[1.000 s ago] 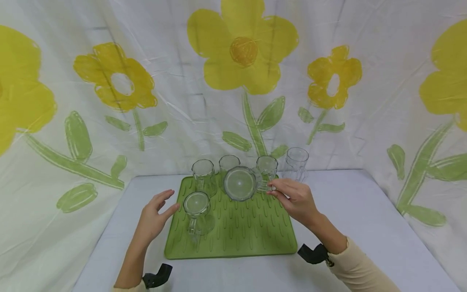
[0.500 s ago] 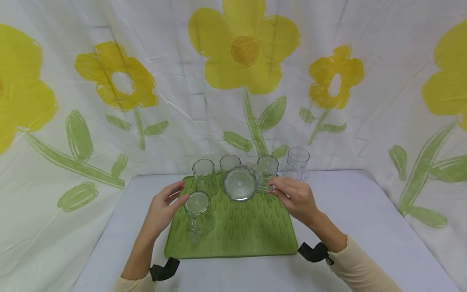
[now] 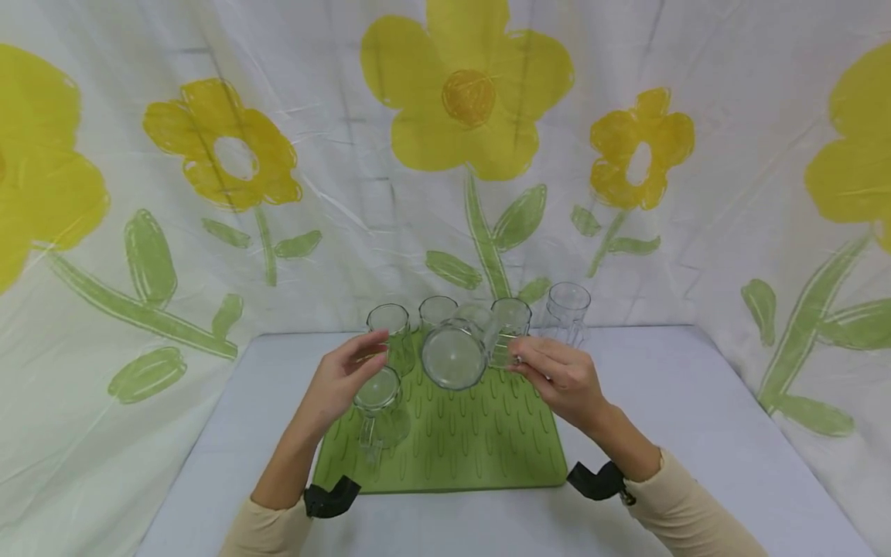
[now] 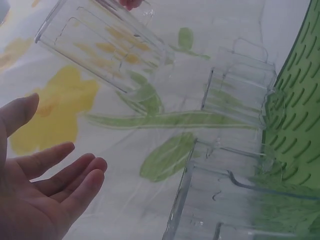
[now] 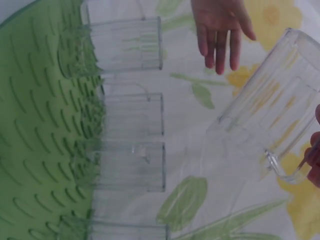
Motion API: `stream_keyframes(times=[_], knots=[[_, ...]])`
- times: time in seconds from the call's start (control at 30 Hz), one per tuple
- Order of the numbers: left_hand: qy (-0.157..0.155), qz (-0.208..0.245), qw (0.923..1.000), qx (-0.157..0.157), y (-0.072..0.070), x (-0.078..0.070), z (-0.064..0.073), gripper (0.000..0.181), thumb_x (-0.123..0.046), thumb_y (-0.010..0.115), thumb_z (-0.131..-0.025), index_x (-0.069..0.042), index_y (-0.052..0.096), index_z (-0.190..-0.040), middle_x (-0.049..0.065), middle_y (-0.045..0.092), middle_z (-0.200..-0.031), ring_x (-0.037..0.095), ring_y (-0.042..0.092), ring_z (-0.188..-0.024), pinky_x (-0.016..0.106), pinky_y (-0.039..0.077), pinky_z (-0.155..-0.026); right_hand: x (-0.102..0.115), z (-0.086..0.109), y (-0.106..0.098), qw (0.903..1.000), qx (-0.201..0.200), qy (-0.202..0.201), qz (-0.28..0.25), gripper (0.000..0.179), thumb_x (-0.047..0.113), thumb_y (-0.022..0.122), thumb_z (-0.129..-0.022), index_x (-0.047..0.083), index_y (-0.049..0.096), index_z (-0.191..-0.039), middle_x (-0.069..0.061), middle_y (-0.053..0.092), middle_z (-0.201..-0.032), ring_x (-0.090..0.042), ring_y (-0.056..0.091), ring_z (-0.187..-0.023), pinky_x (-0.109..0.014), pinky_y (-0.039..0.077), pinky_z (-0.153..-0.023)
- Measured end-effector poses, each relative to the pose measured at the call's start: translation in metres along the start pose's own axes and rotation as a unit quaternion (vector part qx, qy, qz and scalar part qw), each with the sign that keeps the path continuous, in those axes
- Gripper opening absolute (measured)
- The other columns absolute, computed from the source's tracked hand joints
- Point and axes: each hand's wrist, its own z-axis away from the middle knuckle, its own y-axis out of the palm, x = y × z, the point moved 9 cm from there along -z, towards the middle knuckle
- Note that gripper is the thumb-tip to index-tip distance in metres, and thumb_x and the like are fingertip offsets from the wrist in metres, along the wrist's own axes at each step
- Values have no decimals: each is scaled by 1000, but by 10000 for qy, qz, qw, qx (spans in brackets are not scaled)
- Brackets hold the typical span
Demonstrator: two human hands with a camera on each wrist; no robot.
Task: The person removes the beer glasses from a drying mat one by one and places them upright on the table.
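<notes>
My right hand pinches the handle of a clear glass mug, held tilted above the green ribbed mat. My left hand is raised left of that mug, apart from it, with loosely bent fingers and nothing in them. In the left wrist view the tilted mug hangs beyond the left fingers. Under the left hand, another glass mug stands on the mat's left part, its handle toward the front and its top partly covered by the hand.
Along the mat's back stand more glass mugs, at the left, middle and right. A further glass mug stands past the mat's back right corner. A white table and a flowered curtain surround them.
My left hand has moved right and slightly up, toward the held mug. That mug has tilted a little, its near end shifting down and left; the right hand has barely moved.
</notes>
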Motion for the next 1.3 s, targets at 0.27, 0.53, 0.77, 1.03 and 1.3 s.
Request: stream_keyframes(times=[0.27, 0.53, 0.77, 1.03, 1.3], knots=[[-227, 261, 9993, 157, 11, -3, -7, 44, -25, 52, -102, -3, 50, -139, 14, 57, -138, 12, 57, -122, 20, 48, -100, 7, 1, 2, 9997, -18, -215, 88, 23, 12, 64, -94, -8, 74, -92, -18, 73, -85, -30, 71, -78, -24, 59, -85], [-420, 702, 9962, 294, 21, -7, -16, 46, -30, 49, -103, -3, 49, -140, 19, 54, -140, 32, 53, -130, 50, 39, -114, 14, 3, 2, 9980, -146, -558, 269, 21, 12, 67, -92, -7, 75, -88, -18, 74, -84, -30, 72, -79, -29, 60, -85], [-432, 1130, 9896, 782, 34, -10, -21, 51, -31, 42, -105, 2, 41, -144, 25, 51, -141, 37, 52, -130, 47, 43, -111, 21, 3, 5, 9955, -202, -838, 388, 18, 10, 67, -91, -7, 74, -87, -18, 74, -81, -32, 72, -79, -31, 60, -83], [-979, 1291, 9805, 1108, 50, -5, -22, 61, -44, 35, -105, 0, 35, -148, 29, 43, -147, 42, 44, -136, 50, 37, -115, 30, 6, 9, 9904, -122, -1203, 674, 18, 7, 64, -93, -6, 75, -88, -20, 74, -83, -33, 73, -76, -34, 61, -76], [-1308, 2424, 9427, 1884, 75, -2, -20, 91, -65, 35, -94, 10, 33, -145, 30, 48, -141, 32, 56, -126, 36, 48, -107, 40, 7, 14, 9831, -8, -1519, 1019, 16, 4, 62, -94, -4, 74, -87, -19, 75, -83, -31, 72, -75, -33, 61, -69]])
